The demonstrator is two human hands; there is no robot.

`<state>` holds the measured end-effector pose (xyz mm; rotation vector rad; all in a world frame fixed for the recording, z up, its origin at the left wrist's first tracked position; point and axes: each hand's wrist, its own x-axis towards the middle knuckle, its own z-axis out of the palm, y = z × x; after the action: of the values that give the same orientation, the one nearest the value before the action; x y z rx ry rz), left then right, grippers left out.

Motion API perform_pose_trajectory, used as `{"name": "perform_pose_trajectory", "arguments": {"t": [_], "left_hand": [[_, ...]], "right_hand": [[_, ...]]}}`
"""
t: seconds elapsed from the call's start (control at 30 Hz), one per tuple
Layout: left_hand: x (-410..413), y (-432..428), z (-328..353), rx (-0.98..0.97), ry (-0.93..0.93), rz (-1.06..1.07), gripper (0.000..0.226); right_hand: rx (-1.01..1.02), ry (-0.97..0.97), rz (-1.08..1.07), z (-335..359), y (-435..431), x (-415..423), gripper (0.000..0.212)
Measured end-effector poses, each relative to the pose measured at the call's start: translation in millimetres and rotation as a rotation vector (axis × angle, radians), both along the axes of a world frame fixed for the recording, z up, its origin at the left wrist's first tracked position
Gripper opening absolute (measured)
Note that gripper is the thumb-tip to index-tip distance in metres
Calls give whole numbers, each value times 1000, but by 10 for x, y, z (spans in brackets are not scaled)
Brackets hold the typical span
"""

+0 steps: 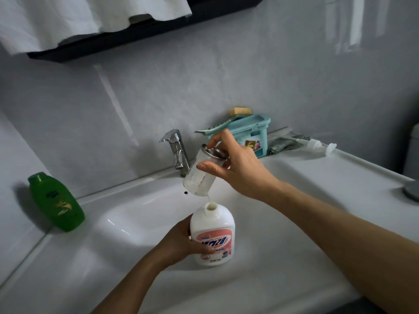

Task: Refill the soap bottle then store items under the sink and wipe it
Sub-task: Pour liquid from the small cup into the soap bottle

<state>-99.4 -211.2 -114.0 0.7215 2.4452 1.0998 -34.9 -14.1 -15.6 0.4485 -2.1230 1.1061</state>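
Observation:
My left hand (179, 243) grips a white soap bottle (213, 234) with a pink label, upright over the sink basin (140, 223), its neck uncapped. My right hand (235, 164) holds a clear container (199, 177) with a metal rim, tipped upside down just above the bottle's neck. A thin thread of white liquid runs from the container into the opening. A white pump head (319, 145) lies on the counter at the back right.
A green bottle (56, 202) leans against the wall on the left ledge. A chrome faucet (176, 150) stands behind the basin. A teal box (251, 134) with a brush (226, 121) on it and a grey cloth (283, 143) sit at the back right. A towel (79, 17) hangs overhead.

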Motion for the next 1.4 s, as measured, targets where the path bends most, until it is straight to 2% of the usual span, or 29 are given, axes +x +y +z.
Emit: {"name": "perform_pose_trajectory", "arguments": {"t": [1.07,1.4], "left_hand": [[-33,5,-66,19,6,15,66],[0,18,-82,99,-13,29,79]], "right_hand": [[29,-4,-34,-15,1,-13,48],[28,-13,-45,-6,-6,-9,52]]}}
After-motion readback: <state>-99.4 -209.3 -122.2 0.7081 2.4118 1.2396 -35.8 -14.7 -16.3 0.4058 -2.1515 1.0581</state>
